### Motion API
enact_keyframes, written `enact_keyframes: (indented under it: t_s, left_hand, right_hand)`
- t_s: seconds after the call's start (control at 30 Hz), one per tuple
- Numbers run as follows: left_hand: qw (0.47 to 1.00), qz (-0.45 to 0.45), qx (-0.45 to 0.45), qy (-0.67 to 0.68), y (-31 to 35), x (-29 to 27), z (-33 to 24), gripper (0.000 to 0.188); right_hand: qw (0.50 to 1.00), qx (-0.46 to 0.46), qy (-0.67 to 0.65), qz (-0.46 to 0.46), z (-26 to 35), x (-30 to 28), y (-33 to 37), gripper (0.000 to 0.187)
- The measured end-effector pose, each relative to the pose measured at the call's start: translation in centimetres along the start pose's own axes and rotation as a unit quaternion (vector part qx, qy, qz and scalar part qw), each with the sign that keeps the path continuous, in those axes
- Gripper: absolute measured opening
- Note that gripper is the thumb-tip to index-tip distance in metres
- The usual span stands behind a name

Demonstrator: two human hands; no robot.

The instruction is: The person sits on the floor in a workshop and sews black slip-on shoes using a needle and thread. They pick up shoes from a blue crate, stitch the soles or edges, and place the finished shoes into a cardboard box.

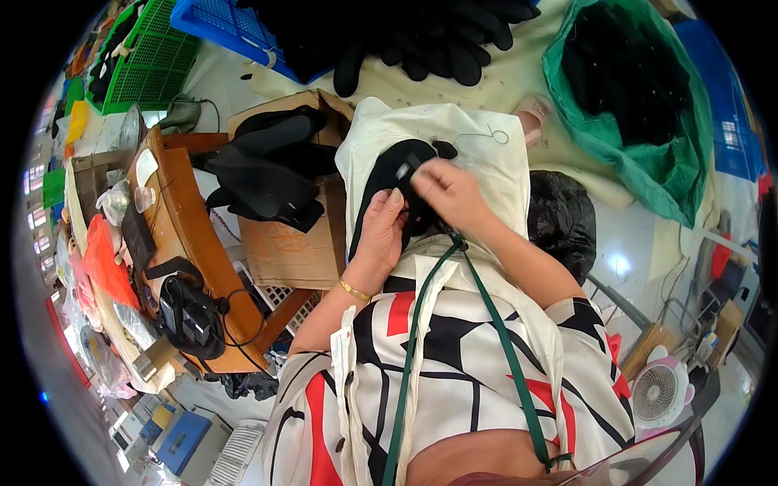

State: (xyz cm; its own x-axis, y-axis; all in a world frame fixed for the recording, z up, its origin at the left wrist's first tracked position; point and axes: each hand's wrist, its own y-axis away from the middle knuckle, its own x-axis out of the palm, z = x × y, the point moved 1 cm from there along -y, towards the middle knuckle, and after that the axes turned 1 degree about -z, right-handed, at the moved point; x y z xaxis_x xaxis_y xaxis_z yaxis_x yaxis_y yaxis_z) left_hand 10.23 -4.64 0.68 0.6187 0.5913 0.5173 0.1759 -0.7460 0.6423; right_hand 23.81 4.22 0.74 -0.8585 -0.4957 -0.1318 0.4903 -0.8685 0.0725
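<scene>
A black padded fabric piece (381, 172) lies over the white cloth (494, 182) on my lap, with a small pale label near its top. My left hand (382, 231) grips its near edge, thumb pressed on top. Close beside it, my right hand (450, 193) is curled with fingertips pinched together at the piece, slightly smeared by motion; what they pinch is hidden. A green cord (490, 296) hangs from my neck down to a dark thing at its end, just below my hands. On the white cloth rests a thin wire with a loop (499, 137).
Black padded pieces (275, 166) are heaped on a cardboard box (296, 251) at left, next to a wooden table (182, 215) with a black bag (190, 316). More fill a blue crate (231, 36) ahead and a green sack (600, 174) at right. A black plastic bag (561, 219) stands near my right arm.
</scene>
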Motion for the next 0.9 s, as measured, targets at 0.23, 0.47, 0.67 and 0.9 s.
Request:
enact_keyframes:
  t_s: [0.23, 0.47, 0.67, 0.9]
  left_hand:
    - [0.997, -0.078, 0.0, -0.002, -0.7, 1.0, -0.4, 0.019]
    - [0.991, -0.12, -0.012, 0.049, -0.9, 1.5, -0.6, 0.027]
    - [0.997, -0.067, 0.017, 0.025, -1.4, 1.6, -1.1, 0.04]
    - [0.997, -0.078, 0.021, 0.021, -1.7, 1.8, -0.9, 0.034]
  right_hand:
    - [0.977, -0.119, 0.175, 0.033, 1.3, -0.5, 1.9, 0.011]
    - [0.967, 0.08, -0.106, -0.219, -2.4, -10.0, 3.4, 0.015]
    - [0.892, 0.104, -0.242, -0.367, -4.8, -15.7, 5.8, 0.022]
    - [0.951, 0.192, -0.196, -0.144, -2.1, -7.5, 3.7, 0.014]
